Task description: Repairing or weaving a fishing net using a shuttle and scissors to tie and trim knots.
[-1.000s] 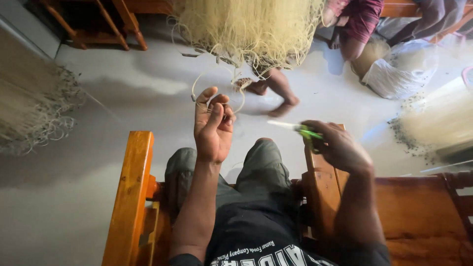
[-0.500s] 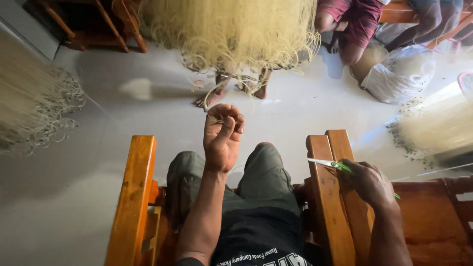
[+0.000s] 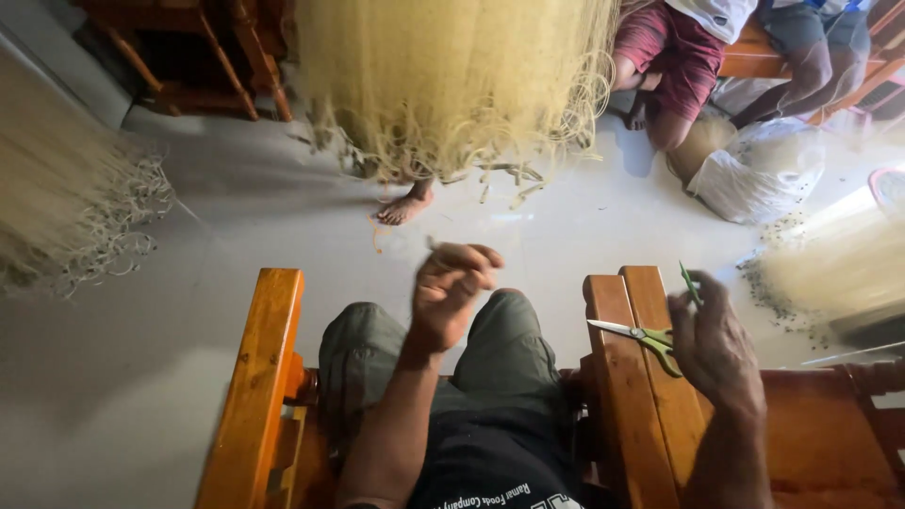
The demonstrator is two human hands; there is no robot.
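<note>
Two hands: right hand [image 3: 718, 347] holds green-handled scissors [image 3: 649, 337], left hand [image 3: 451, 294] raised

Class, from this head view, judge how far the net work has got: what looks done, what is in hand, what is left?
Looks done: nothing here shows a finished part. In hand: the right hand holds green-handled scissors over the wooden armrest; the left hand is raised with fingers pinched, any thread too fine to see. Left: the hanging pale net shows many loose, curling ends along its lower edge.

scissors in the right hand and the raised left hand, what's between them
In the head view, between the scissors and left hand lie the wooden armrest and the person's knee.
</note>
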